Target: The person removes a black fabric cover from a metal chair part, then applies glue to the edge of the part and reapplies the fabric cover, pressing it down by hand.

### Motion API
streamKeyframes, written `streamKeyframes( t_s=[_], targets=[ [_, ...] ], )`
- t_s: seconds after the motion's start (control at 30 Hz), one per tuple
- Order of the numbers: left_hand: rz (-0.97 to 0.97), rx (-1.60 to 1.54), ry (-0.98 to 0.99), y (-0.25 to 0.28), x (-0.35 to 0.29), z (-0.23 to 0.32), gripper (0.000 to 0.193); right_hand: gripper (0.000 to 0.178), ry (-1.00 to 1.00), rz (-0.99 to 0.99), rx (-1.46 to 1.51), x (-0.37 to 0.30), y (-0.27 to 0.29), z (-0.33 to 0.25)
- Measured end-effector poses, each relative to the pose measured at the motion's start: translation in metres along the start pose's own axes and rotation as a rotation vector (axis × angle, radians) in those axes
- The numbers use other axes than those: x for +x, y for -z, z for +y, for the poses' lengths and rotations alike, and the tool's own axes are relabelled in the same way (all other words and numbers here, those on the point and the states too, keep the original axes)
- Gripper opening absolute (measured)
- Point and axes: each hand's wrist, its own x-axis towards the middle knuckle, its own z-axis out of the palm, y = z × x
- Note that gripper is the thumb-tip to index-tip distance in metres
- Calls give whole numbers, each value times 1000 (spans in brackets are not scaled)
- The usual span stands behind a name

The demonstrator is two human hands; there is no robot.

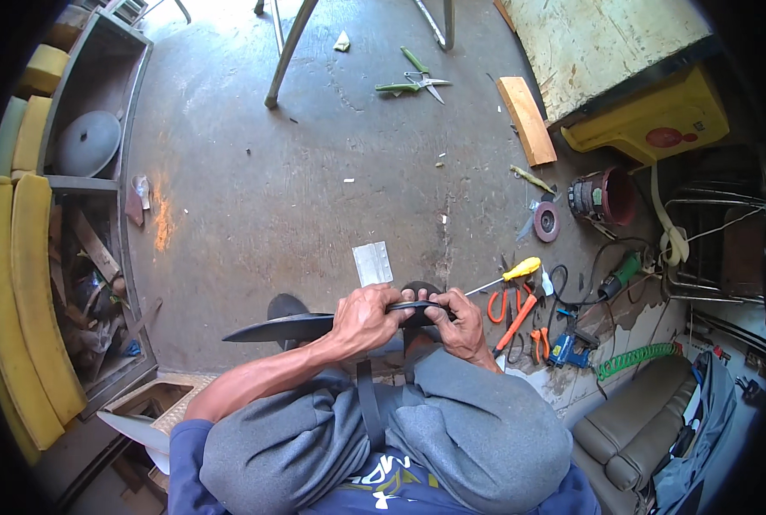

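A long, flat black piece with a pointed left end is held in front of my knees. I cannot tell its exact kind. My left hand is closed around its middle. At its right end, my right hand pinches the edge, thumb and fingertips close to the left hand's fingers. A yellow-handled screwdriver is just beyond my right hand, its shaft pointing toward the knuckles and its tip hidden. A black strap hangs over my lap between the legs.
Orange-handled pliers, a blue tool and a green grinder lie at right, near a sanding disc and a tin. Green-handled shears lie farther off. A shelf stands left; a pale sheet lies ahead.
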Motion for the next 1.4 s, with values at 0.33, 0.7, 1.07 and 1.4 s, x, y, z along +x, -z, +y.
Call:
streamKeyframes(
  t_s=[0.33,0.7,1.07,1.4],
  targets=[
    [-222,-93,249,3,19,-9,39,20,-466,-65,241,4,-5,0],
    [-323,-267,247,1,28,-19,36,34,-671,-269,159,13,4,10],
    [-328,-282,263,-9,22,-26,26,25,-708,-282,93,11,16,-25],
    [-545,-64,294,-17,28,-26,31,25,-705,-396,-46,5,18,-14]
  ],
)
